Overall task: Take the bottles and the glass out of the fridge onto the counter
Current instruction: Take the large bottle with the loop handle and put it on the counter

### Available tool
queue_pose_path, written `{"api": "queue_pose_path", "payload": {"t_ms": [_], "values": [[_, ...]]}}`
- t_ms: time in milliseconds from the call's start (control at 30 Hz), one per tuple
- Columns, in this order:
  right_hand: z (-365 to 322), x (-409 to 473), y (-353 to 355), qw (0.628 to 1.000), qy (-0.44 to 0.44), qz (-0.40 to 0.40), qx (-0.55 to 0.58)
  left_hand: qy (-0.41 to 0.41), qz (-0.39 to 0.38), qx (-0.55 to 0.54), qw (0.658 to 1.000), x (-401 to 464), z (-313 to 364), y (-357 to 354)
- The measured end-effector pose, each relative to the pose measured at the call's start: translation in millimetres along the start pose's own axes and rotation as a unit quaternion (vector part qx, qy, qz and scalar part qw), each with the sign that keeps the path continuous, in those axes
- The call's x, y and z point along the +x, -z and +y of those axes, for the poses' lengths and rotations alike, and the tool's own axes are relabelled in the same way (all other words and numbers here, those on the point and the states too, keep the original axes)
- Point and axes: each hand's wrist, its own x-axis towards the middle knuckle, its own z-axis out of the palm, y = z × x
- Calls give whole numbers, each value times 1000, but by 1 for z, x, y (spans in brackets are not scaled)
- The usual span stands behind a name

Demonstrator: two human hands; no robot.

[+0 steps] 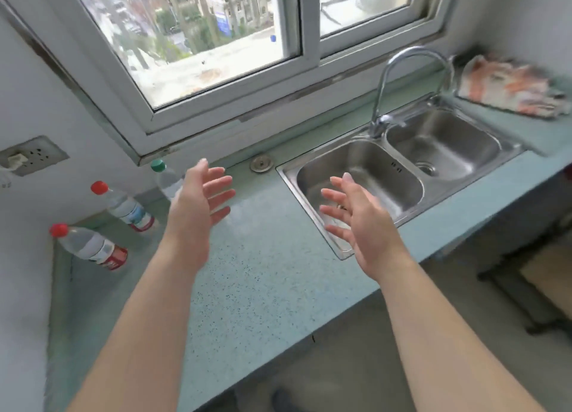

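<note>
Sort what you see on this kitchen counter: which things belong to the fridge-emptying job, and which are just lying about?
Job: green-capped bottle; red-capped bottle by the wall; nearer red-capped bottle; counter.

Lying about: sink; tap; cloth; wall socket.

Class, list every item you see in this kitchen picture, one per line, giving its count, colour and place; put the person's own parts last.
red-capped bottles: 2, clear with red caps, standing on the counter's left end by the wall
green-capped bottle: 1, clear with green cap, on the counter under the window, partly behind the left hand
counter: 1, pale green speckled, along the window wall
sink: 1, steel, two basins, set in the counter at right
tap: 1, chrome, behind the sink
cloth: 1, orange and white, far right corner
socket: 1, grey, left wall
window: 1, white frame, above the counter
left hand: 1, open, above the counter
right hand: 1, open, above the sink's near edge
</note>
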Motion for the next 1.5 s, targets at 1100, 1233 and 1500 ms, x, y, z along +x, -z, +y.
{"api": "queue_pose_path", "payload": {"t_ms": [1100, 1233, 1500], "values": [[-51, -486, 715, 667, 201, 702, 150, -39, -757, 99, 644, -625, -12, -774], [-59, -512, 753, 596, 196, 763, 156, -20, -810, 100, 578, -680, -17, -834], [-55, -561, 795, 464, 205, 842, 185, 3, -882, 124, 455, -781, -36, -898]]}}
